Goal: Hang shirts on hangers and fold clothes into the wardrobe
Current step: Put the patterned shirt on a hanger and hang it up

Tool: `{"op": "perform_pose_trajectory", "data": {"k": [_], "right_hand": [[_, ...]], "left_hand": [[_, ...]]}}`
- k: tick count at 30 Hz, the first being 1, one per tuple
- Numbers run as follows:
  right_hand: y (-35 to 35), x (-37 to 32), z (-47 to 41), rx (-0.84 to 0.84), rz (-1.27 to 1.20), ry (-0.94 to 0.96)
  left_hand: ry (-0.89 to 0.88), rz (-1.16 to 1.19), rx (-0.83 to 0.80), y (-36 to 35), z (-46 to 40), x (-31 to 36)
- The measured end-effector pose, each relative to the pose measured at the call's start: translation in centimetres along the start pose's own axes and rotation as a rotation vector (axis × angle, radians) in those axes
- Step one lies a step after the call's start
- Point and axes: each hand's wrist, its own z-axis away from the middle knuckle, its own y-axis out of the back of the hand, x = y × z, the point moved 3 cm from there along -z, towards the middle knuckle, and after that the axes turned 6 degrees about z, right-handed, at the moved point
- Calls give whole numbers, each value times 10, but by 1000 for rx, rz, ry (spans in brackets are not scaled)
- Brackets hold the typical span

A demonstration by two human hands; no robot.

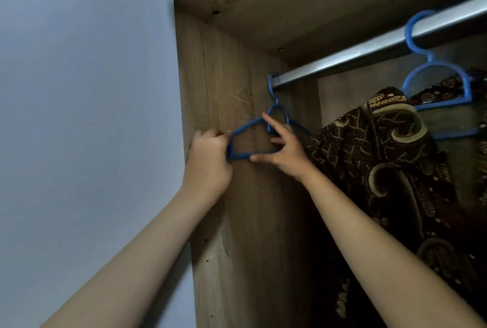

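Both hands grip one blue hanger [247, 140] (right forefinger outstretched).

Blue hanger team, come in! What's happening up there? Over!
Left hand grips empty blue hanger's corner; right hand pinches its bottom bar. Hook on rail. Patterned shirt hangs close beside.

My left hand [208, 155] grips end of empty blue hanger [247, 127] hooked on wardrobe rail [369, 57]; my right hand [286, 149] pinches its lower bar. Brown batik shirt [374, 159] hangs on second blue hanger [437, 82] at right.
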Motion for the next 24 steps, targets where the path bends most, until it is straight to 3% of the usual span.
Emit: {"op": "perform_pose_trajectory", "data": {"k": [3,9,18,24], "right_hand": [[0,7,-6,-36,115,106],[2,7,-14,5,137,143],[16,0,-23,-69,199,163],[21,-10,-23,-1,167,223]], "left_hand": [[-9,8,36,1,0,1],[-31,69,52,-1,0,1],[192,354,57,13,-4,7],[248,422,77,20,-3,12]]}}
